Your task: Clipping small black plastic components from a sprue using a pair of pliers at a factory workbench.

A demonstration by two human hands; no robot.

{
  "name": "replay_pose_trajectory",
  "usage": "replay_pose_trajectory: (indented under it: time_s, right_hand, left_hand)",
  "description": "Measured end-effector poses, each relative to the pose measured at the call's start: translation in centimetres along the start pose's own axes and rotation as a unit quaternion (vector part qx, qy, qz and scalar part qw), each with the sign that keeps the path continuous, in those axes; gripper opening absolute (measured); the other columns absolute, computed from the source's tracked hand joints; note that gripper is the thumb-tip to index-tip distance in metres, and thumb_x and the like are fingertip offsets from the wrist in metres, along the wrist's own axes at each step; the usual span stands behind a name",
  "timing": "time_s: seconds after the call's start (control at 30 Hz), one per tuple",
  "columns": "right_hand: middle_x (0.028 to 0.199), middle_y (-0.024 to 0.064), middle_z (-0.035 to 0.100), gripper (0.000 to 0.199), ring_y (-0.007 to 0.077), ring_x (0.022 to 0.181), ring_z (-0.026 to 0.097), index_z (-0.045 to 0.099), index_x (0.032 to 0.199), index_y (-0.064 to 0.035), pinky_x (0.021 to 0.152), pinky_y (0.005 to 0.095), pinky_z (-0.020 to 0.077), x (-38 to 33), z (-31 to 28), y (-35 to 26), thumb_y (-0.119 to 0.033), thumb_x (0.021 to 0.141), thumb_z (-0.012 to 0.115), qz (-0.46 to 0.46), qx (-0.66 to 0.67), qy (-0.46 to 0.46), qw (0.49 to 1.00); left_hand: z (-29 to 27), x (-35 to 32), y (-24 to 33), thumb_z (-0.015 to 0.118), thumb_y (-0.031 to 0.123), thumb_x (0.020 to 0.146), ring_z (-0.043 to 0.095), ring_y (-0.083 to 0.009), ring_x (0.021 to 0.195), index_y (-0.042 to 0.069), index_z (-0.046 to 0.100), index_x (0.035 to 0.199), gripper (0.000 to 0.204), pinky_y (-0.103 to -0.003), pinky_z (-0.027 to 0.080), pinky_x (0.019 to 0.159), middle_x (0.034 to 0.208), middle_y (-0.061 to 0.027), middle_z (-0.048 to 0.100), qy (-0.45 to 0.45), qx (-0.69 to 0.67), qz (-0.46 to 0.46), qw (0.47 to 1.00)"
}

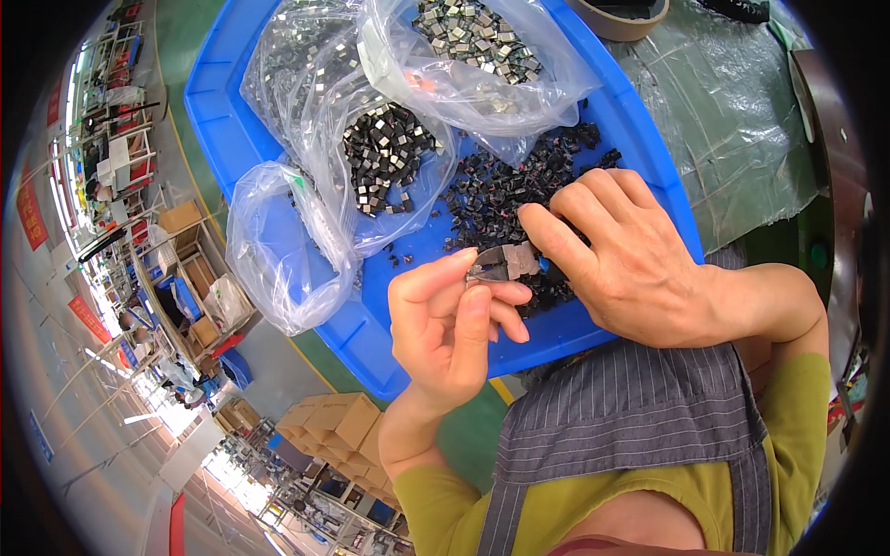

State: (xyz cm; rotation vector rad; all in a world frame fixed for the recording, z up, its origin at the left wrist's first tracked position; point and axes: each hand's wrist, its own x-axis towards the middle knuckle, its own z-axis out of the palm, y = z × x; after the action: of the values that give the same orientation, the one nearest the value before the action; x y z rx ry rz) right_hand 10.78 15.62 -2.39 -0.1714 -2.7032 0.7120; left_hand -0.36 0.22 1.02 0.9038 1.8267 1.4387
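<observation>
Item: left hand (438, 329), palm turned up, thumb and forefinger nipping a small dark piece (476, 272); I find the piece too small to make out in detail. The other fingers curl loosely behind.
Item: right hand (640, 264), back uppermost, fingers bent around a metal hand tool (515, 262). I see its worn body and tapered tip, aimed left and meeting the piece at the left fingertips; the handles are mostly hidden beneath the hand. Both hands are over the near part of the tray.
Item: blue tray (211, 102), broad, with raised walls.
Item: loose black parts (496, 190), heaped in the tray just beyond the tool and partly beneath it.
Item: clear bag (385, 46), at the tray's far side, holding silvery block-shaped parts (477, 42).
Item: black-and-silver parts (385, 153), lying within clear plastic left of the loose heap.
Item: crumpled clear plastic (269, 269), draped over the tray's left wall.
Item: green surface (714, 116), under a wrinkled transparent sheet, right of the tray.
Item: striped apron (630, 417), worn over a yellow-green top (797, 398).
Item: cardboard boxes (338, 422), stacked lower left, well apart from the tray.
</observation>
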Motion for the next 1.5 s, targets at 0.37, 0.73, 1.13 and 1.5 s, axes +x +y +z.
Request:
replay_pose_trajectory:
  time_s: [0.37,0.73,1.13,1.5]
  right_hand:
    - [0.086,0.0077,0.049,0.034,0.0234,0.082,0.049,0.052,0.104,-0.0024,0.072,0.0345,0.0382,-0.03,-0.15,0.0,-0.014,0.073,0.056,-0.006,0.007,-0.011,1.0]
    - [0.086,0.0084,0.049,0.033,0.0238,0.082,0.049,0.052,0.103,-0.0023,0.073,0.035,0.0383,-0.05,-0.08,0.02,-0.015,0.073,0.056,-0.004,-0.003,0.0,1.0]
    - [0.082,0.0089,0.046,0.029,0.025,0.078,0.048,0.052,0.097,-0.0024,0.069,0.0359,0.036,-0.25,-0.74,-0.07,-0.008,0.069,0.058,-0.003,0.042,-0.053,0.998]
    - [0.082,0.0112,0.049,0.02,0.0273,0.078,0.051,0.05,0.089,-0.0033,0.066,0.0377,0.0378,-0.26,-0.56,0.06,-0.008,0.071,0.057,0.02,0.135,-0.096,0.986]
  left_hand:
    - [-0.48,-0.33,-0.4,0.04,0.002,0.097,0.063,-0.0143,0.061,0.001,0.034,0.123,0.027,-0.02,0.042,0.05,0.09,-0.0218,0.066,-0.025,-0.04,0.025,0.999]
    - [-0.7,-0.16,-0.45,0.039,0.002,0.097,0.061,-0.0129,0.058,0.001,0.035,0.123,0.026,-0.02,0.04,0.048,0.088,-0.0219,0.066,-0.036,-0.042,0.02,0.998]
    - [-0.67,-0.13,-0.54,0.042,-0.002,0.094,0.061,-0.0171,0.057,-0.001,0.035,0.121,0.028,-0.025,0.051,0.053,0.087,-0.0232,0.064,-0.044,-0.05,0.028,0.997]
    - [-0.24,-0.12,-0.31,0.042,0.0,0.095,0.059,-0.0152,0.052,0.001,0.036,0.117,0.024,-0.023,0.048,0.048,0.079,-0.0186,0.063,-0.014,-0.106,-0.038,0.994]
